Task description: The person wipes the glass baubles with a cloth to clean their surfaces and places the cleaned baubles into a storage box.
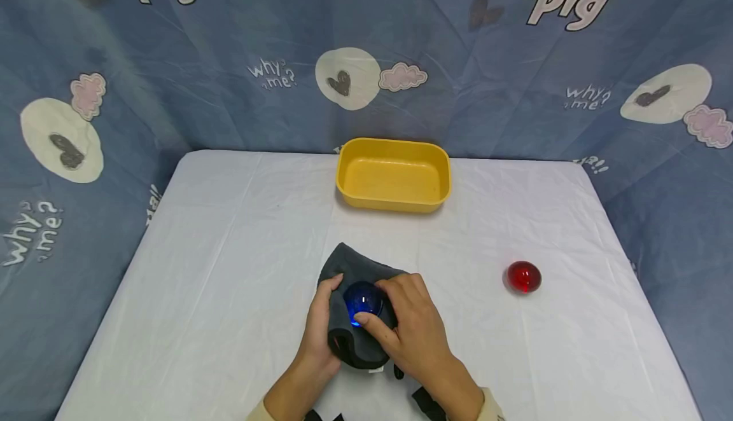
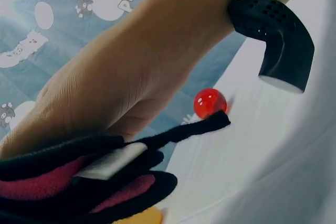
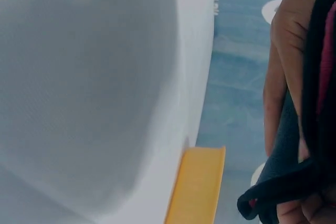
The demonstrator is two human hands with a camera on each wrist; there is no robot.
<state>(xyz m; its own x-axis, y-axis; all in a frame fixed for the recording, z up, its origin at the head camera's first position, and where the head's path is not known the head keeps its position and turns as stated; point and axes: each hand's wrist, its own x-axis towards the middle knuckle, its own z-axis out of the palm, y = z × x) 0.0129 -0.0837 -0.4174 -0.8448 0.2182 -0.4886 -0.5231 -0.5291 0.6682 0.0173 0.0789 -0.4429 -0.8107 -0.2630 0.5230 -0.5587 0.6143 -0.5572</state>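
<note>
A dark grey cloth piece point(image 1: 357, 262) with black trim is held over the near middle of the table. My left hand point(image 1: 316, 331) grips its left side, with the thumb on top and the other fingers hidden beneath. A shiny blue ball point(image 1: 366, 294) lies against the grey cloth. Thumb and forefinger of my right hand point(image 1: 420, 332) pinch that ball from the right. In the left wrist view, the cloth's open edge shows a pink lining point(image 2: 44, 184), a white tag point(image 2: 113, 161) and a black strap point(image 2: 194, 129).
A red ball point(image 1: 523, 277) rests on the white table point(image 1: 229, 281), to the right of my hands. At the table's far edge stands a yellow tray point(image 1: 395, 205). Blue printed curtain point(image 1: 229, 20) hangs around the back and sides.
</note>
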